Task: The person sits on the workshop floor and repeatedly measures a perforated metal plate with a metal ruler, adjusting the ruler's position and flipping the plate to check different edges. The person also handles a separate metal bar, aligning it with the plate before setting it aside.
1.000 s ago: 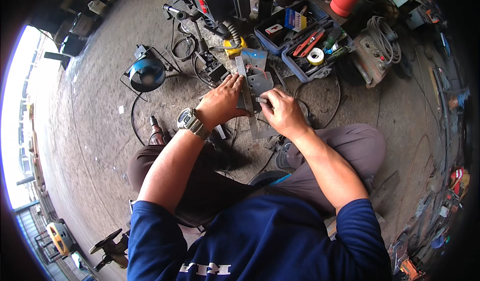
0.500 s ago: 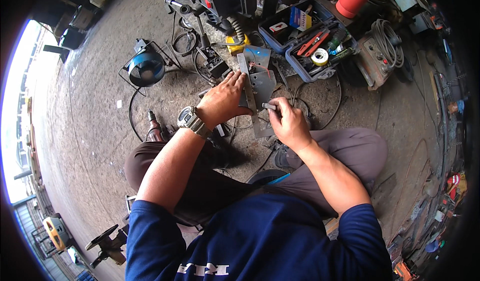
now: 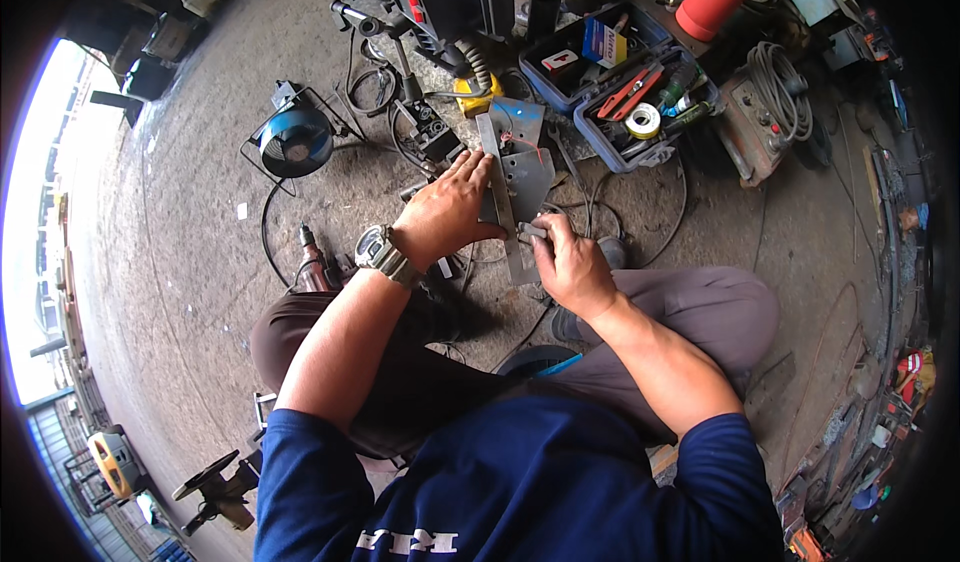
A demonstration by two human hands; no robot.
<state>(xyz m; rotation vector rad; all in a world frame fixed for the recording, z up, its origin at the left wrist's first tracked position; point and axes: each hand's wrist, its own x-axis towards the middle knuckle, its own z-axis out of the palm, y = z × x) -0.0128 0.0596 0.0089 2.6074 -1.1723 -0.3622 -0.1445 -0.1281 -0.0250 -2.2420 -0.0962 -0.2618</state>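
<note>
My left hand (image 3: 446, 210) lies flat with fingers stretched out, pressing on the long arm of a steel square (image 3: 487, 134). Under and beside the square rests a grey metal plate (image 3: 528, 174) with holes and a few coloured marks. In the fingers of my right hand (image 3: 577, 270) is a short grey marking stick (image 3: 534, 231). Its tip points left and is close to the square's right edge, below the plate; whether it touches cannot be made out. The square's short arm is partly behind my right hand.
Beyond the plate, an open blue toolbox (image 3: 600, 112) holds tools and tape. A wrench (image 3: 568, 157) lies right of the plate. A drill (image 3: 314, 265) and a blue fan (image 3: 296, 144) are on the left. Cables run across the floor; a red cylinder (image 3: 715, 4) stands far right.
My right hand and the marking stick have shifted slightly toward me and left, closer to the square's edge. My left hand stays pressed on the square. The whole view has tilted a little.
</note>
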